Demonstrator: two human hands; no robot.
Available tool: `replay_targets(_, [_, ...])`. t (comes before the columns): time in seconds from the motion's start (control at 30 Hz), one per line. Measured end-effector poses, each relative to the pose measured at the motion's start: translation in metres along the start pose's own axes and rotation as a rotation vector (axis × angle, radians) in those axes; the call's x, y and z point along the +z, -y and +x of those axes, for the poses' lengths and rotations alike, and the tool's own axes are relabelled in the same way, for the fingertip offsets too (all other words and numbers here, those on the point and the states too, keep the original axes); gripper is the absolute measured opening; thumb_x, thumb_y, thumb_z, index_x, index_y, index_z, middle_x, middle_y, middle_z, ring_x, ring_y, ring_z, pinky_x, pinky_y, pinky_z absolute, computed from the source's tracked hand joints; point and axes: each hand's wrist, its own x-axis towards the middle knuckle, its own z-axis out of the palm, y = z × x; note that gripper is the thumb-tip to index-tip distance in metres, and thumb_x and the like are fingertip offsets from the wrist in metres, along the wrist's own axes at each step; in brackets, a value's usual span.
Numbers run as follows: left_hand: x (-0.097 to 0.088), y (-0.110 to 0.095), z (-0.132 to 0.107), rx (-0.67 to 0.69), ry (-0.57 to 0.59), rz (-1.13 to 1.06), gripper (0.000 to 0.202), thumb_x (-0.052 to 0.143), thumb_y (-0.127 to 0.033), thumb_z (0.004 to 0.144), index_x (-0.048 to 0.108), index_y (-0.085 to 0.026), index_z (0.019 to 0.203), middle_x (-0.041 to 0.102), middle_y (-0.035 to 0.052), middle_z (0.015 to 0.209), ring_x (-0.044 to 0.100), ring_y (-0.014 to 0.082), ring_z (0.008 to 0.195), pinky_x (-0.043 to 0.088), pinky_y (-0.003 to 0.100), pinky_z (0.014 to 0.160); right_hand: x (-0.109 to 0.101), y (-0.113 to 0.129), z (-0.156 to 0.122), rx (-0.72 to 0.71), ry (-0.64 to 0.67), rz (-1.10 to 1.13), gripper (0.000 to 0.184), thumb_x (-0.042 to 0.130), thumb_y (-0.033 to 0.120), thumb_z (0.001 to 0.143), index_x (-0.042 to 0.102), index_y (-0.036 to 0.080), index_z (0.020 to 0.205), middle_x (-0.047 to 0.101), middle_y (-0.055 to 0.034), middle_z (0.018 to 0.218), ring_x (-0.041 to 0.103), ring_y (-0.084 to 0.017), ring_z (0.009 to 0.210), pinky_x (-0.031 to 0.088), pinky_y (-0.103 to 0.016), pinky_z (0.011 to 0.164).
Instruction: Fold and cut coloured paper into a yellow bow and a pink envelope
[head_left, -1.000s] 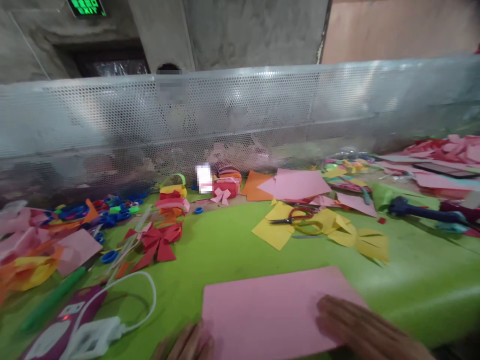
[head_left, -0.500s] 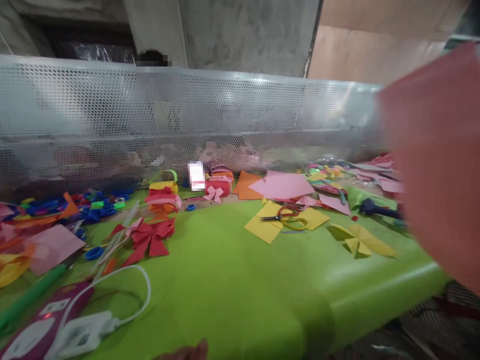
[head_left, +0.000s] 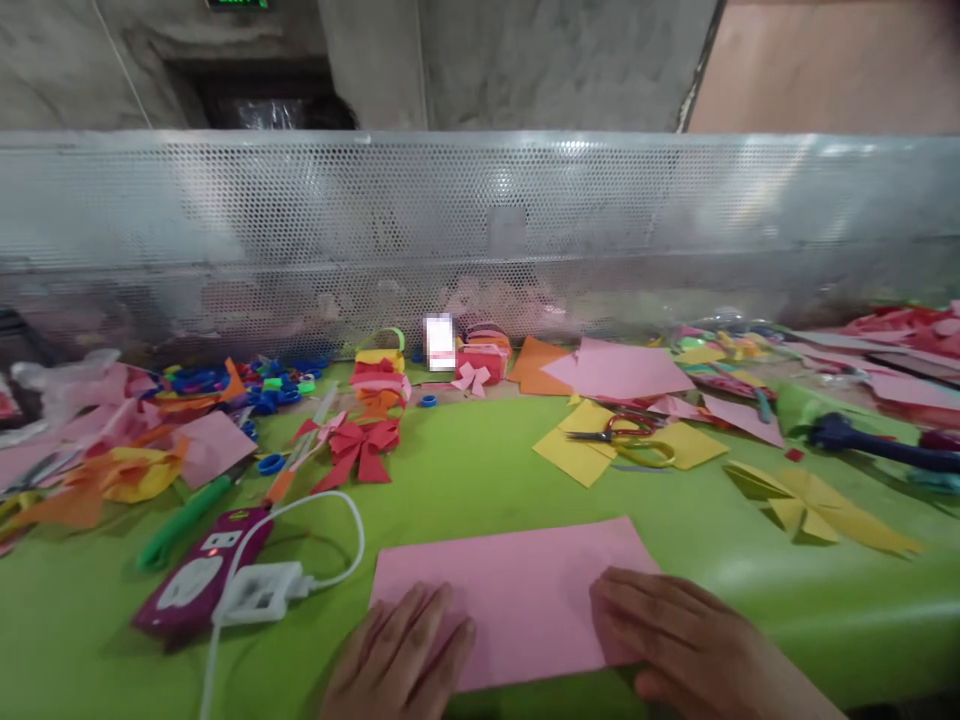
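Note:
A pink sheet of paper (head_left: 517, 590) lies on the green tabletop right in front of me, its long side running left to right. On its lower left part rests my left hand (head_left: 405, 650), fingers stretched out and pointing away from me. My right hand (head_left: 675, 625) lies flat across the sheet's right end, fingers pointing left. Neither hand is closed around anything. Beyond the sheet, scissors with red and yellow handles (head_left: 637, 440) lie on yellow paper squares (head_left: 574, 455).
A purple power strip (head_left: 191, 590) with a white plug and looping cable sits left of the sheet. Red paper bows (head_left: 364, 450), small paper baskets (head_left: 484, 362) and a yellow folded bow (head_left: 814, 505) lie around. A perforated metal panel (head_left: 450, 200) stands behind.
The pink sheet, raised at the right half a second ago, now lies on the table. Both hands have come onto it. The view has turned right, and a person behind the panel is out of sight.

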Motion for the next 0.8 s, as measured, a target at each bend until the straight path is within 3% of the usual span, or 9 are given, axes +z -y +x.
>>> replay_targets(0.13, [-0.003, 0.008, 0.019, -0.212, 0.076, -0.208, 0.027, 0.051, -0.035, 0.083, 0.064, -0.028, 0.106, 0.067, -0.001, 0.112, 0.063, 0.0169, 0.099, 0.049, 0.028, 0.087, -0.008, -0.019, 0.015, 0.326, 0.151, 0.137, 0.036, 0.053, 0.023, 0.083, 0.06, 0.018, 0.118, 0.054, -0.0112, 0.129, 0.054, -0.023, 0.114, 0.048, -0.036, 0.093])
replay_targets(0.27, [-0.008, 0.018, 0.036, -0.406, 0.321, -0.339, 0.049, 0.058, -0.034, 0.076, 0.054, -0.019, 0.122, 0.057, 0.0094, 0.126, 0.057, 0.0262, 0.111, 0.05, 0.039, 0.088, -0.015, -0.037, 0.039, 0.469, 0.307, 0.191, 0.061, 0.065, 0.029, 0.07, 0.052, 0.014, 0.127, 0.052, -0.0146, 0.13, 0.049, -0.032, 0.118, 0.043, -0.046, 0.096])
replay_targets(0.33, [-0.009, 0.024, 0.042, -0.477, 0.42, -0.42, 0.053, 0.06, -0.029, 0.072, 0.053, -0.017, 0.124, 0.058, 0.0112, 0.124, 0.057, 0.0269, 0.11, 0.049, 0.04, 0.089, -0.017, -0.043, 0.048, 0.488, 0.278, 0.207, 0.054, 0.065, 0.025, 0.068, 0.058, 0.016, 0.121, 0.062, -0.0124, 0.118, 0.057, -0.03, 0.107, 0.049, -0.043, 0.088])
replay_targets(0.4, [-0.009, 0.031, 0.048, -0.533, 0.429, -0.46, 0.054, 0.06, -0.02, 0.069, 0.054, -0.018, 0.122, 0.066, 0.0088, 0.112, 0.062, 0.0245, 0.1, 0.052, 0.037, 0.084, -0.018, -0.048, 0.053, 0.453, 0.176, 0.22, 0.029, 0.057, 0.019, 0.075, 0.068, 0.019, 0.101, 0.07, -0.008, 0.096, 0.065, -0.024, 0.086, 0.054, -0.035, 0.072])
replay_targets(0.5, [-0.014, 0.041, 0.059, -0.545, 0.228, -0.368, 0.031, 0.054, -0.011, 0.071, 0.067, -0.022, 0.098, 0.07, 0.0026, 0.083, 0.065, 0.019, 0.074, 0.053, 0.031, 0.066, -0.028, -0.05, 0.056, 0.304, -0.19, 0.146, 0.025, 0.047, 0.02, 0.086, 0.07, 0.021, 0.077, 0.07, -0.0041, 0.076, 0.064, -0.018, 0.07, 0.052, -0.029, 0.061])
replay_targets(0.57, [-0.023, 0.046, 0.063, -0.515, 0.034, -0.272, 0.02, 0.049, -0.016, 0.08, 0.068, -0.022, 0.08, 0.067, 0.0015, 0.076, 0.062, 0.0176, 0.068, 0.05, 0.031, 0.061, -0.04, -0.047, 0.051, 0.244, -0.506, 0.017, 0.019, 0.052, 0.021, 0.086, 0.069, 0.022, 0.081, 0.069, -0.0037, 0.078, 0.064, -0.019, 0.073, 0.051, -0.03, 0.067])
replay_targets(0.63, [-0.036, 0.047, 0.062, -0.465, -0.149, -0.175, 0.021, 0.046, -0.021, 0.086, 0.066, -0.021, 0.083, 0.065, 0.0026, 0.081, 0.061, 0.0183, 0.074, 0.048, 0.033, 0.066, -0.052, -0.039, 0.042, 0.223, -0.714, -0.12, 0.018, 0.058, 0.014, 0.082, 0.068, 0.025, 0.092, 0.069, -0.0027, 0.083, 0.063, -0.019, 0.076, 0.049, -0.031, 0.073])
replay_targets(0.7, [-0.044, 0.042, 0.052, -0.323, -0.31, -0.119, 0.02, 0.048, -0.017, 0.085, 0.065, -0.021, 0.095, 0.066, 0.0024, 0.087, 0.059, 0.0181, 0.084, 0.046, 0.033, 0.078, -0.055, -0.03, 0.028, 0.197, -0.738, -0.184, 0.029, 0.059, 0.008, 0.079, 0.065, 0.026, 0.101, 0.069, -0.0023, 0.086, 0.062, -0.019, 0.079, 0.047, -0.033, 0.076])
replay_targets(0.8, [-0.039, 0.028, 0.027, -0.201, -0.326, -0.177, 0.027, 0.042, -0.014, 0.087, 0.063, -0.023, 0.101, 0.068, 0.0, 0.093, 0.058, 0.0164, 0.096, 0.04, 0.032, 0.094, -0.035, -0.019, 0.005, 0.143, -0.626, -0.147, 0.027, 0.058, 0.009, 0.081, 0.064, 0.024, 0.103, 0.071, -0.0027, 0.086, 0.063, -0.019, 0.079, 0.048, -0.032, 0.073])
